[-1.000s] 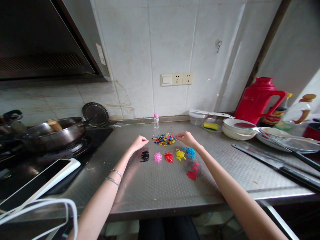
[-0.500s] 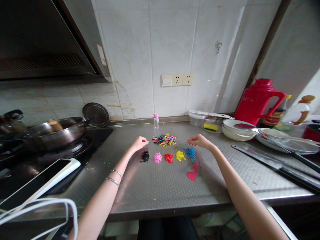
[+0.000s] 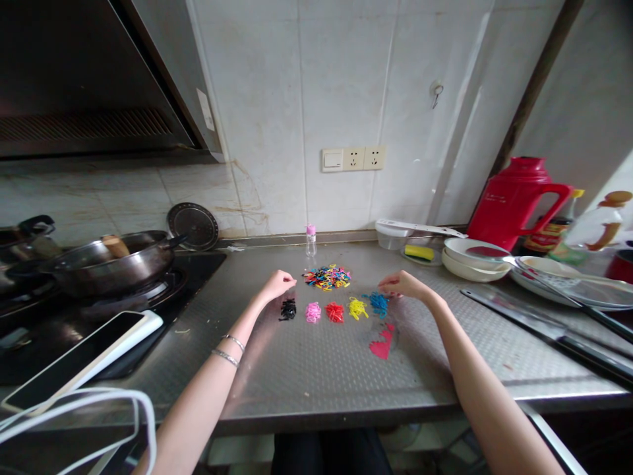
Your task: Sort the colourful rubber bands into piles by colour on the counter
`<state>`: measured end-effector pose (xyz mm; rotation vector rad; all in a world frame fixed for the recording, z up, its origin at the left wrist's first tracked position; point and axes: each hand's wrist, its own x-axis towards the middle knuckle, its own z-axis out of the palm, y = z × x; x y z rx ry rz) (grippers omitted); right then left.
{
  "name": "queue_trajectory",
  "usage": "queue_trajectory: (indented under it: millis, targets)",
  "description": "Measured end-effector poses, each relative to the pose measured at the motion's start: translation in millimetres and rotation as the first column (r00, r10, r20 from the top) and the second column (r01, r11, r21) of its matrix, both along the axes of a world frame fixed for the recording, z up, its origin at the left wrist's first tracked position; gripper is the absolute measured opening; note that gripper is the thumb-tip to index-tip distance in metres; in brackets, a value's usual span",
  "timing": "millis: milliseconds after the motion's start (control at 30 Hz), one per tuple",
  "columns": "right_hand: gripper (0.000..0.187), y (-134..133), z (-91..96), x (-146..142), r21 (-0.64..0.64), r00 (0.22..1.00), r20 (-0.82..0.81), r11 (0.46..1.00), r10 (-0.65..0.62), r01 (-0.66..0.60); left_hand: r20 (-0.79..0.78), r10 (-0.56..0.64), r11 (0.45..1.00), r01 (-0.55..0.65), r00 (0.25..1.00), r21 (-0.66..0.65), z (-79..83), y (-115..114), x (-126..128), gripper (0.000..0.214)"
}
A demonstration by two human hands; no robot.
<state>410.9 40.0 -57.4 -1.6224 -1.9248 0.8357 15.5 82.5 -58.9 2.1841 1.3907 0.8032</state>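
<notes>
My right hand [image 3: 401, 285] is at the upper edge of a pile of blue rubber bands [image 3: 378, 305], its fingers closed together; whether a band sits between them is hidden. My left hand [image 3: 279, 285] is pinched, left of a mixed heap of coloured rubber bands [image 3: 328, 277] and above a pile of black ones [image 3: 287, 309]; what its fingertips hold, if anything, is too small to see. In a row between the black and blue piles lie pink rubber bands [image 3: 313, 313], red rubber bands [image 3: 335, 313] and yellow rubber bands [image 3: 357, 308].
Behind the heap stands a small clear bottle [image 3: 310, 243] with a pink cap. Torn pink-red material [image 3: 382, 344] lies in front of the blue pile. To the right are bowls [image 3: 472, 267], a knife [image 3: 514, 318] and a red thermos [image 3: 512, 208]; a phone [image 3: 79, 359] is at left.
My right hand has moved slightly down and right, closer over the blue pile; a blue band showed at its fingertips before. My left hand stays nearly still. The view has shifted slightly.
</notes>
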Motion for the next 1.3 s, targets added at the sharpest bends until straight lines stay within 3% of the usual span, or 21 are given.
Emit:
queue_trajectory:
  millis: [167,300,433,633,800,1300]
  targets:
    - [0.034,4,-5.5,4,0.143,0.991,0.089,0.986,-0.102,0.088,0.056,-0.026,1.0,0.027,0.998,-0.016,5.0,-7,14,0.032]
    - [0.033,3,-3.5,1,0.274,0.977,0.172,0.959,-0.129,0.078,0.129,-0.084,0.996,0.088,0.988,-0.023,2.3,-9,31,0.028]
    - [0.03,1,-0.7,-4,0.34,0.966,0.217,0.939,-0.138,0.057,0.095,-0.112,0.994,0.113,0.989,-0.001,-0.1,-8,45,0.023]
    - [0.027,2,-3.2,-6,0.344,0.965,0.227,0.938,-0.128,0.044,-0.087,-0.149,0.984,0.157,0.985,0.086,6.0,-10,66,0.019]
    - [0.026,5,-6.8,-7,0.331,0.96,0.25,0.943,-0.128,0.039,-0.186,-0.135,0.981,0.158,0.973,0.112,2.0,-11,80,0.017]
    - [0.026,3,-5.8,-14,0.29,0.946,0.294,0.956,-0.139,0.05,-0.174,-0.103,0.981,0.129,0.979,0.143,-5.9,-11,82,0.019]
